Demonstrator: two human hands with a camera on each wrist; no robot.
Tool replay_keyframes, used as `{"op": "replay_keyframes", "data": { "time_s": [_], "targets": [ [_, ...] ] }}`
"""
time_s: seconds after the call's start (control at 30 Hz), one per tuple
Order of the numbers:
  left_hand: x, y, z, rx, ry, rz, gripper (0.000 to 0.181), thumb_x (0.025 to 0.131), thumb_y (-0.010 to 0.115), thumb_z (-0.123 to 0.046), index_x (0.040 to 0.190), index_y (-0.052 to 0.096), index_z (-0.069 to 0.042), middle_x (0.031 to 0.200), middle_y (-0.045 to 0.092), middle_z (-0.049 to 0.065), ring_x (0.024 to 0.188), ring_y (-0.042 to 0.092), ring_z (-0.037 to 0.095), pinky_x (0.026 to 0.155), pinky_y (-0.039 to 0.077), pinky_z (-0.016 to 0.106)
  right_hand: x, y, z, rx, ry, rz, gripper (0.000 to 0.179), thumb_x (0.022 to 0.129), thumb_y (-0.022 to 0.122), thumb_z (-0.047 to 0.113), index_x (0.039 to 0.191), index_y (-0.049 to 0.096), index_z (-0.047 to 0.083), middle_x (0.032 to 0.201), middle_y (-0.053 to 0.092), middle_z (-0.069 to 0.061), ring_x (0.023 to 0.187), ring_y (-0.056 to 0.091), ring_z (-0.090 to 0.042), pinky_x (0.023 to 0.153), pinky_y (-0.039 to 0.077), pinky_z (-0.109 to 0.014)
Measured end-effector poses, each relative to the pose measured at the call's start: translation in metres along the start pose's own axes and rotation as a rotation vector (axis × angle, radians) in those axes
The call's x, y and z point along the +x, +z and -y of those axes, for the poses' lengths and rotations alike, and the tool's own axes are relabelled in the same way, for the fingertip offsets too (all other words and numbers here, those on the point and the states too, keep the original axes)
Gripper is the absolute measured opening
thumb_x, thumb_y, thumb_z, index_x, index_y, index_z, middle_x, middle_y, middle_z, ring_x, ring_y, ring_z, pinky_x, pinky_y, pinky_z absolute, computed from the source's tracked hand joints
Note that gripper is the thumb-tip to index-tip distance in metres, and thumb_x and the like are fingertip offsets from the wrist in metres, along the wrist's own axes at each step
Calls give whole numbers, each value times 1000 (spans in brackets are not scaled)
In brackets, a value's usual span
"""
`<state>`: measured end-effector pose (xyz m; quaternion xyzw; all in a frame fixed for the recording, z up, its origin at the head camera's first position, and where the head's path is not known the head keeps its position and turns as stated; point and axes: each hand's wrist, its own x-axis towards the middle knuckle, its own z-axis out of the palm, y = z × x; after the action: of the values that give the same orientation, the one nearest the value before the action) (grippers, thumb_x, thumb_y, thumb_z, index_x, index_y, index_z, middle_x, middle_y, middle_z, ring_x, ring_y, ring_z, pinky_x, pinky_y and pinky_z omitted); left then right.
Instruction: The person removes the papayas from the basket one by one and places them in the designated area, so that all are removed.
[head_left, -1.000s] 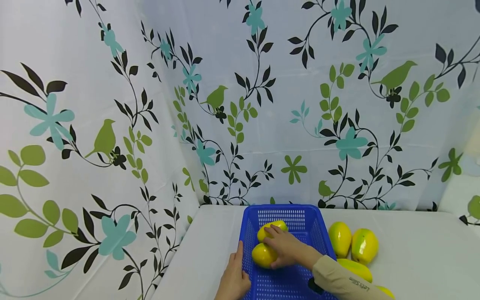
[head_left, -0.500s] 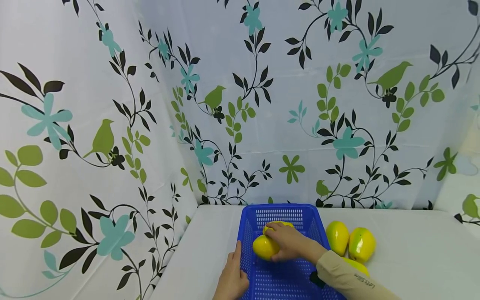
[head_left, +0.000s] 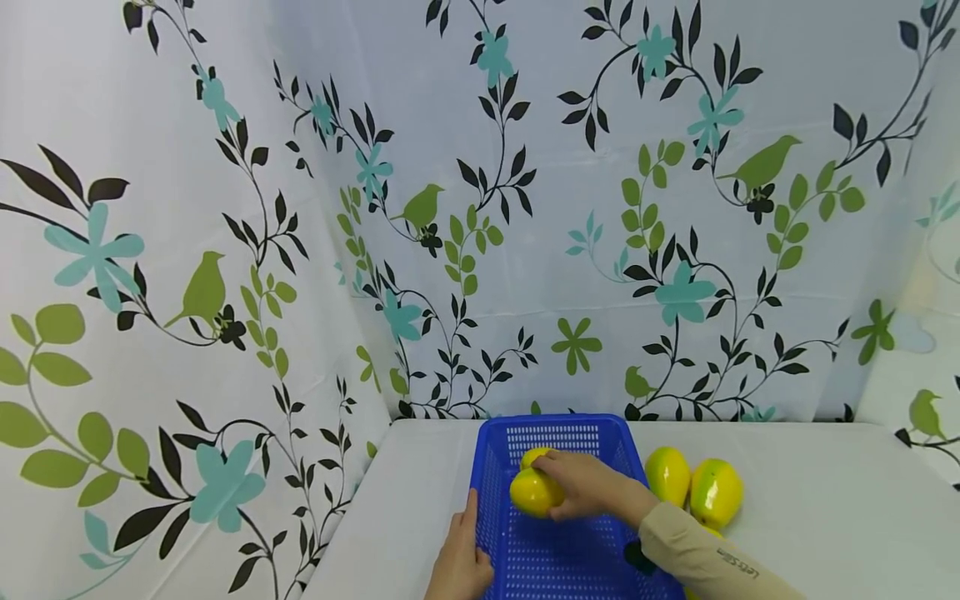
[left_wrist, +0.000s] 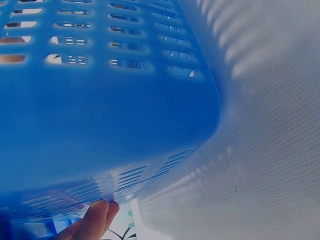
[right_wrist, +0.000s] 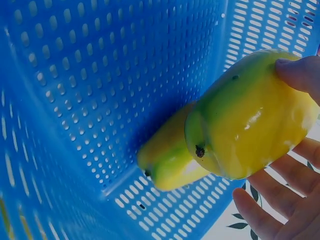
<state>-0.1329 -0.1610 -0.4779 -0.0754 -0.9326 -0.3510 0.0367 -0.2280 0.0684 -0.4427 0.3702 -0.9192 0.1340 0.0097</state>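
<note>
A blue perforated plastic basket [head_left: 570,550] stands on the white table. My right hand [head_left: 588,485] reaches into it and grips a yellow-green mango [head_left: 535,493]. In the right wrist view, the thumb lies on one side of this mango [right_wrist: 250,120] and the fingers curl on the other. Behind it a second mango [head_left: 535,456] lies at the basket's far end, partly hidden by the hand. My left hand [head_left: 460,557] holds the basket's left rim, index finger stretched along the outer side. The left wrist view shows fingertips [left_wrist: 97,212] against the basket wall [left_wrist: 100,110].
Right of the basket lie several more mangoes, two of them upright side by side [head_left: 667,477], others partly covered by the right sleeve [head_left: 720,554]. A patterned curtain [head_left: 465,350] hangs behind and at the left of the table [head_left: 825,517].
The mango under my right hand has shifted a little back and up, now in a firmer grip. The other mango is more covered. My left hand stays at the rim; the view tilts slightly.
</note>
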Motion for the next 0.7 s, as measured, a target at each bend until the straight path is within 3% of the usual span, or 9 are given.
{"op": "replay_keyframes", "data": {
  "time_s": [0.43, 0.7],
  "targets": [
    [3, 2, 1, -36, -3, 14, 84, 74, 53, 7, 153, 22, 6, 117, 49, 26, 89, 55, 28, 74, 51, 51, -13, -19, -5, 4, 22, -36, 67, 77, 80, 31, 134, 56, 7, 121, 62, -4, 99, 59, -16, 88, 52, -41],
    [1, 1, 2, -18, 24, -5, 83, 73, 51, 7, 151, 24, 9, 116, 51, 27, 90, 57, 30, 75, 50, 52, -23, -36, -8, 14, 31, -56, 65, 79, 79, 27, 135, 55, 5, 129, 60, -9, 109, 59, -24, 93, 50, -47]
  ]
}}
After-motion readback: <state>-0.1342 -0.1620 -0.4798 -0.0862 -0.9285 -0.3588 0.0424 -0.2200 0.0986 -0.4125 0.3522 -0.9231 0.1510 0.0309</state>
